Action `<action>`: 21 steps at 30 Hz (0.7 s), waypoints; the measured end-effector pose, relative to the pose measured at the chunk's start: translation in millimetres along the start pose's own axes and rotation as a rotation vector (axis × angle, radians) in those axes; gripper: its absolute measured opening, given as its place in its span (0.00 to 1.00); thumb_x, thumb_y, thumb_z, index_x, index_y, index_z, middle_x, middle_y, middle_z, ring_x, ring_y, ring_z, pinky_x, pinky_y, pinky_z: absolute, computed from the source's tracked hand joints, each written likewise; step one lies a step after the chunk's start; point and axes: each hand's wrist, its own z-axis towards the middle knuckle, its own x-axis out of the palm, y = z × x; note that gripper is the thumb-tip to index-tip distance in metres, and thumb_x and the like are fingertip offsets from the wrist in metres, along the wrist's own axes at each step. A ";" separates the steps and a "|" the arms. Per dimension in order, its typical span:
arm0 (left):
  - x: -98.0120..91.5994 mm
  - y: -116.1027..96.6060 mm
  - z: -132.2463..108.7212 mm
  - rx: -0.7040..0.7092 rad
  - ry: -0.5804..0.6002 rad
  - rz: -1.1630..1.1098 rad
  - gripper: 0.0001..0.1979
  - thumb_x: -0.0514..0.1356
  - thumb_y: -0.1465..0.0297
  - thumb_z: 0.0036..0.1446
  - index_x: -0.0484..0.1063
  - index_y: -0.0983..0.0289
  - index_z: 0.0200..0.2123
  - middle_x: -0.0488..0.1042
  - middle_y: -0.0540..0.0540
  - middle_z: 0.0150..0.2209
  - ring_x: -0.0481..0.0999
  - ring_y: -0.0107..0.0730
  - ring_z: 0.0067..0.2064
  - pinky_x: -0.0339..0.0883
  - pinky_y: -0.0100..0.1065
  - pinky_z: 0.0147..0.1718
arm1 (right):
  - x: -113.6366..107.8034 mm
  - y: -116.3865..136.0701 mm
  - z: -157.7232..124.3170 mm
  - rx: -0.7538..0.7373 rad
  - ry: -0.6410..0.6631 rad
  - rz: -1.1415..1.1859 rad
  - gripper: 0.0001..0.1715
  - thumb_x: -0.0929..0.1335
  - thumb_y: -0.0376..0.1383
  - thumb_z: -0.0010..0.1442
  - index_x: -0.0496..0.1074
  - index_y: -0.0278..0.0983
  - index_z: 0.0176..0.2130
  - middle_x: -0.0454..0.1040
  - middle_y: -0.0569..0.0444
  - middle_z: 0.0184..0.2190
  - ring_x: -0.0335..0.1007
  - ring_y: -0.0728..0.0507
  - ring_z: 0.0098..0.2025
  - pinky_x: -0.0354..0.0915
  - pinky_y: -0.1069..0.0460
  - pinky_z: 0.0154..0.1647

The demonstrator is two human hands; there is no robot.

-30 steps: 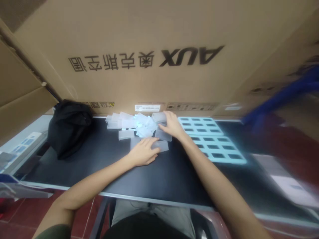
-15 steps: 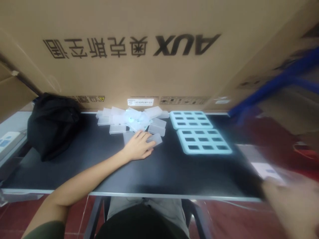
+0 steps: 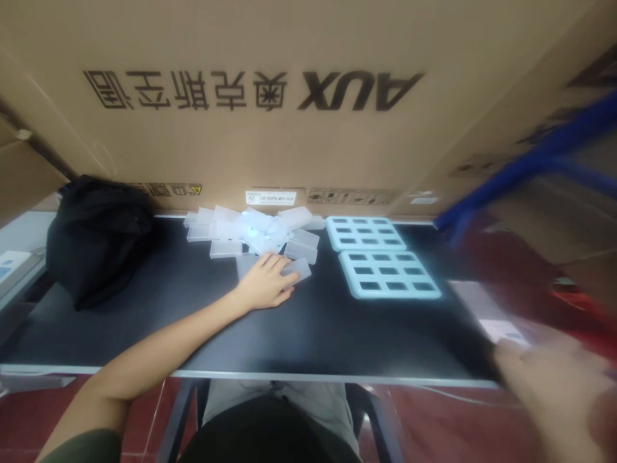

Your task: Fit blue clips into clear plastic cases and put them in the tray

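My left hand [image 3: 267, 281] lies palm down at the front of a heap of clear plastic boxes [image 3: 226, 230]. Its fingers are spread and touch the nearest pieces, among them a small clear box [image 3: 301, 270] by the thumb. Out past the table's right end, my right hand [image 3: 544, 379] is smeared by motion. Close to its fingers is a pale, see-through oblong thing [image 3: 475, 301] with a white part; whether the hand holds it I cannot make out. Two light-blue trays [image 3: 390, 275] with rectangular openings lie right of the heap, one behind the other.
A black cloth bag [image 3: 99, 241] sits on the left of the dark table [image 3: 308, 341]. Behind rises a large cardboard box [image 3: 216, 148] with upside-down print. A blue metal frame [image 3: 525, 161] slants across the right. At far left is a white device [image 3: 14, 265].
The view has shifted slightly, so most things appear a little further left. My left hand stays on the boxes. The right hand remains blurred by the pale oblong thing.
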 end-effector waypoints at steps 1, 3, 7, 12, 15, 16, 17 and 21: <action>0.2 0.1 0.0 0.001 0.000 0.001 0.15 0.56 0.60 0.69 0.74 0.60 0.53 0.71 0.64 0.59 0.69 0.50 0.60 0.59 0.52 0.64 | 9.2 -2.9 5.2 0.062 0.023 0.018 0.44 0.56 0.48 0.56 0.70 0.28 0.62 0.69 0.23 0.38 0.66 0.15 0.46 0.56 0.30 0.35; 0.6 0.2 0.0 0.004 -0.003 0.006 0.16 0.56 0.60 0.69 0.74 0.60 0.53 0.71 0.64 0.58 0.69 0.50 0.60 0.59 0.52 0.64 | 18.0 -2.2 15.6 0.135 0.090 0.063 0.44 0.57 0.48 0.55 0.72 0.27 0.61 0.70 0.22 0.38 0.67 0.15 0.48 0.56 0.30 0.37; 1.4 0.1 -0.3 0.004 -0.001 0.008 0.16 0.56 0.60 0.69 0.73 0.60 0.54 0.71 0.64 0.59 0.69 0.50 0.59 0.59 0.52 0.64 | 16.9 13.6 31.8 0.063 0.140 0.089 0.45 0.56 0.47 0.55 0.71 0.25 0.62 0.71 0.21 0.35 0.67 0.14 0.47 0.56 0.30 0.38; 2.4 -0.3 -0.5 0.002 -0.003 -0.017 0.16 0.56 0.60 0.69 0.74 0.60 0.54 0.71 0.64 0.59 0.69 0.51 0.59 0.58 0.52 0.64 | 17.7 22.0 37.9 0.057 0.162 0.049 0.47 0.55 0.48 0.56 0.69 0.21 0.62 0.71 0.21 0.35 0.68 0.14 0.47 0.56 0.30 0.37; 3.3 -0.1 -0.4 -0.003 -0.007 -0.045 0.16 0.57 0.60 0.68 0.74 0.60 0.54 0.70 0.65 0.59 0.69 0.51 0.59 0.57 0.52 0.64 | 20.0 21.2 38.4 0.040 0.209 0.051 0.47 0.55 0.48 0.56 0.69 0.23 0.63 0.71 0.24 0.33 0.69 0.15 0.45 0.56 0.30 0.37; 3.5 0.1 -0.4 -0.003 -0.007 -0.053 0.16 0.58 0.61 0.68 0.74 0.60 0.54 0.70 0.65 0.59 0.69 0.51 0.59 0.57 0.52 0.64 | 20.5 20.7 38.1 0.040 0.210 0.053 0.47 0.55 0.48 0.56 0.69 0.23 0.63 0.71 0.24 0.33 0.69 0.15 0.45 0.56 0.30 0.36; 3.7 0.2 -0.5 -0.004 -0.007 -0.057 0.16 0.58 0.61 0.68 0.74 0.60 0.54 0.70 0.65 0.59 0.69 0.51 0.59 0.57 0.52 0.64 | 20.8 19.8 37.3 0.046 0.201 0.054 0.47 0.55 0.49 0.56 0.68 0.22 0.63 0.71 0.22 0.34 0.69 0.15 0.46 0.56 0.30 0.36; 3.9 0.4 -0.8 0.004 -0.007 -0.026 0.16 0.57 0.60 0.68 0.73 0.60 0.54 0.71 0.64 0.59 0.69 0.51 0.59 0.58 0.52 0.63 | 19.9 7.2 29.3 0.092 0.096 0.005 0.48 0.54 0.50 0.57 0.69 0.22 0.63 0.71 0.17 0.38 0.67 0.13 0.49 0.54 0.29 0.35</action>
